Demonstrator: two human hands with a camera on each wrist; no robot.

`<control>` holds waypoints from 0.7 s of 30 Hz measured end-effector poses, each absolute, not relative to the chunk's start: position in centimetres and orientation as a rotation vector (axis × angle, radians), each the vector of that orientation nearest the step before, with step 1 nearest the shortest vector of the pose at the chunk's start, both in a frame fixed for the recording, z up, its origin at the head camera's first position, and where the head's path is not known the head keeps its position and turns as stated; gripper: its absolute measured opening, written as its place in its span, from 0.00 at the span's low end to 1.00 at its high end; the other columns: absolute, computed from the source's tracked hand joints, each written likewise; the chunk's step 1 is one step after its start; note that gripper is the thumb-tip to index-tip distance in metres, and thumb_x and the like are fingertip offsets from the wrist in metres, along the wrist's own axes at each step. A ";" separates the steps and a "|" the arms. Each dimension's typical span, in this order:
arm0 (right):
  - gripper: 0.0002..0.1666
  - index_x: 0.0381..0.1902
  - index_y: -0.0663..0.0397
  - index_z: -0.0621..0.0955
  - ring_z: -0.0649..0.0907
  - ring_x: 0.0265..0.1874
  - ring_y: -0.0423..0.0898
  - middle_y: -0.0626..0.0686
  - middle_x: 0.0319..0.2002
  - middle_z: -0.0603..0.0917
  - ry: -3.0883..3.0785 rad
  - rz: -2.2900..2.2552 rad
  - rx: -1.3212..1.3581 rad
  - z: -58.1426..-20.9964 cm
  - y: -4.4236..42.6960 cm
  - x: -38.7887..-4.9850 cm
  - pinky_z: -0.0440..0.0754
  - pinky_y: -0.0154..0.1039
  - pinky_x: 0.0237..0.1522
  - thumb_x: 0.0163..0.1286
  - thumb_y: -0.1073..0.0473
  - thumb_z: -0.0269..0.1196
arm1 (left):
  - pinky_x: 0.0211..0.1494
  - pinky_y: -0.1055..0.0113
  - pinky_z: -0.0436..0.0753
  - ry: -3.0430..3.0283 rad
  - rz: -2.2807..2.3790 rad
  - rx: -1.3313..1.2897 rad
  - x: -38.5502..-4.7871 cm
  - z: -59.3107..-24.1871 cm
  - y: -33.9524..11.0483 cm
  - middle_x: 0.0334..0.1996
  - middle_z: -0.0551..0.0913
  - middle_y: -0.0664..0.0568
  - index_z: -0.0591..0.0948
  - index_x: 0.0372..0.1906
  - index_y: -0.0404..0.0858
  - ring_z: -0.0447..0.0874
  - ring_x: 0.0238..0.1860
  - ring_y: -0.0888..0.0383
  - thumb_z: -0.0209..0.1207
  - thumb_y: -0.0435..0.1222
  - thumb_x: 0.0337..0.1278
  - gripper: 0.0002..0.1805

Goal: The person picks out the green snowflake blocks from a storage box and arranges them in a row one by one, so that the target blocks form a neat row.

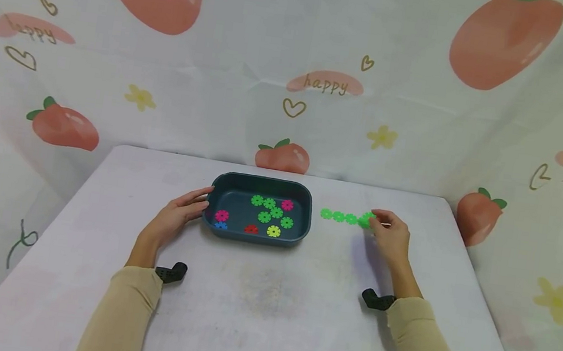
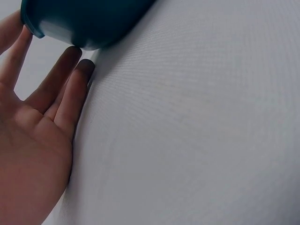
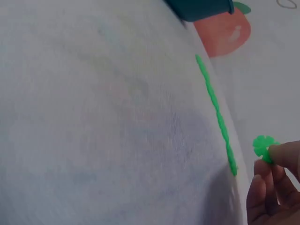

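Note:
A dark teal tray (image 1: 254,238) holds several snowflake discs: green (image 1: 264,217), pink (image 1: 286,205), blue, red (image 1: 251,229) and yellow (image 1: 273,231). My left hand (image 1: 174,218) touches the tray's left end, fingers extended; in the left wrist view the fingers of that hand (image 2: 44,117) lie against the tray (image 2: 89,23). To the right of the tray, green discs lie in a row (image 1: 338,217), seen as a thin line (image 3: 218,115) in the right wrist view. Above the row's right end, my right hand (image 1: 392,237) pinches a green disc (image 3: 265,146) between thumb and fingers.
The white table (image 1: 261,327) extends in front of the tray and both arms. Behind it hangs a white cloth (image 1: 225,115) printed with fruit, hearts and flowers. A black strap-mounted device (image 1: 172,272) sits at the left wrist, another (image 1: 377,299) at the right.

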State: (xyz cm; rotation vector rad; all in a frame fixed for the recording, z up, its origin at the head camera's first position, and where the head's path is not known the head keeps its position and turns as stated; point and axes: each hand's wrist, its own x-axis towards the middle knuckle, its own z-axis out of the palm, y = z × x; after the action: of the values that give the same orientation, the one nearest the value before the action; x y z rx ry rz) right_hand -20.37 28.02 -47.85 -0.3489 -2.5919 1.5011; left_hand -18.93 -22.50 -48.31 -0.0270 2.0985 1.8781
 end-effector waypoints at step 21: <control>0.16 0.51 0.63 0.85 0.79 0.37 0.46 0.60 0.42 0.85 -2.720 1.160 -0.365 -48.8 29.9 -21.1 0.73 0.29 0.35 0.70 0.61 0.62 | 0.74 0.69 0.69 2.095 1.887 0.011 -19.0 -48.4 -22.6 0.79 0.62 0.47 0.65 0.78 0.51 0.67 0.74 0.59 0.57 0.49 0.74 0.33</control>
State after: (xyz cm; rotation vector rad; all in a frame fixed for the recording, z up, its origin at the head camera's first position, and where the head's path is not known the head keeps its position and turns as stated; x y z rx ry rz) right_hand -21.12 29.91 -48.78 -0.3651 -2.7202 1.1598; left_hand -19.01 -22.58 -48.41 0.0114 2.0946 1.8870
